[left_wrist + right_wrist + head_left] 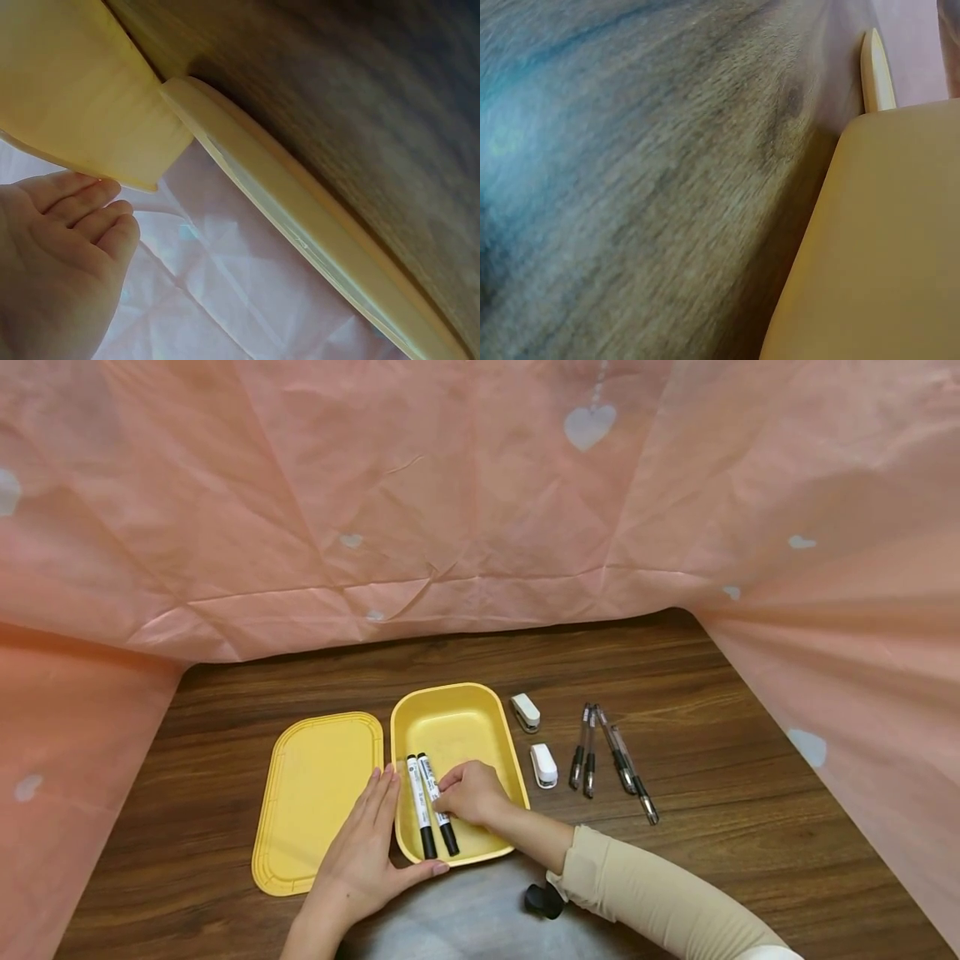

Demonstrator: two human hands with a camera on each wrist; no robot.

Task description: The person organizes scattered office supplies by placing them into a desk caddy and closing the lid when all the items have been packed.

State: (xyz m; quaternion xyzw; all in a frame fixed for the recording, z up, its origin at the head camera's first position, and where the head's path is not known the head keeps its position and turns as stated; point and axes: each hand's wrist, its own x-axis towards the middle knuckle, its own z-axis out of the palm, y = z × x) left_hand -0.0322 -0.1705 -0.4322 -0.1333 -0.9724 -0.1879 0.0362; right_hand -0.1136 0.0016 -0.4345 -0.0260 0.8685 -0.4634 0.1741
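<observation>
Across the brown wood-grain surface (720, 727) I see a yellow lid (322, 793) at left, a yellow tray (457, 727) just right of it, then two white staplers (544, 765), and four pens (622, 768) farther right.

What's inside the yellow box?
Two white markers with black caps lie side by side in the box. The right hand has its fingers on the right-hand one, partly hiding it. Whatever is under hand or markers is covered.

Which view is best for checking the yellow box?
Head view: it shows most of the yellow box, rim and inside, with two markers in it. Left wrist shows only part of its outer wall; right wrist, just an outer side cropped by the frame.
</observation>
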